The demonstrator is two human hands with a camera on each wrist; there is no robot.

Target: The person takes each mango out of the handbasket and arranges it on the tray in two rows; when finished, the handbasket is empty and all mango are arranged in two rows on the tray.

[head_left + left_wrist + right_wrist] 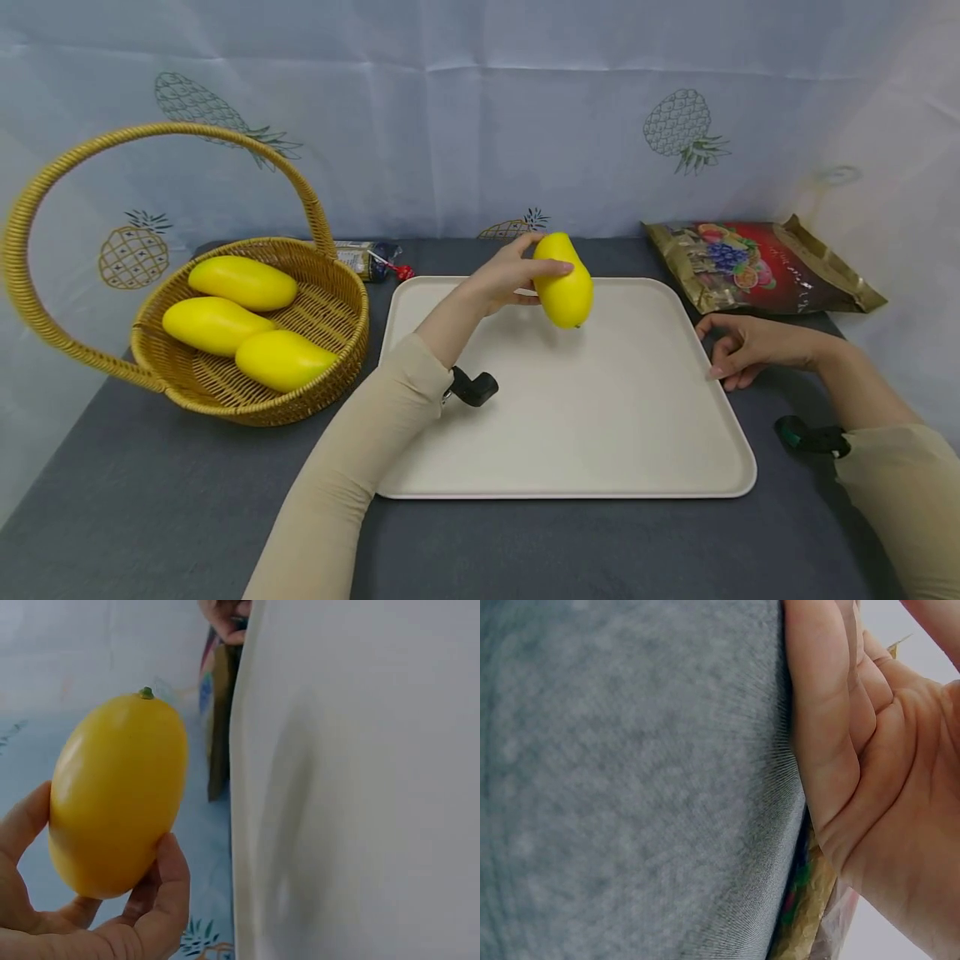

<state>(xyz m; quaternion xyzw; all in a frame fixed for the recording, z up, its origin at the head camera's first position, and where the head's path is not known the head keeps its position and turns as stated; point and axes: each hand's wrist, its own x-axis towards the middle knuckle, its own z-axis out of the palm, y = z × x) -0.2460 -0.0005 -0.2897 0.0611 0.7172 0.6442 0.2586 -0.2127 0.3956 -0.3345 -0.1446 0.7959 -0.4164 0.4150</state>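
Observation:
In the head view, my left hand (pixel 513 271) grips a yellow mango (pixel 564 287) over the upper middle of a cream tray (pixel 600 417). Thumb and fingers press the mango (pixel 120 795) from both sides in the left wrist view; its small green stem end points away from the palm. The tray lies beyond it with a soft shadow. My right hand (pixel 765 346) rests on the table by the tray's right rim, its fingers loosely bent and fingertips at the edge. Seen from the right wrist, the hand (pixel 877 750) lies against the dark cloth.
At left stands a wicker basket (pixel 352 333) with a tall handle and several mangoes (pixel 243 282) inside. Behind the tray lie a wrapped packet (pixel 352 258) and a red lollipop (pixel 403 272). A gold and red bag (pixel 757 262) sits beyond my right hand, before a pineapple-print curtain (pixel 525 125).

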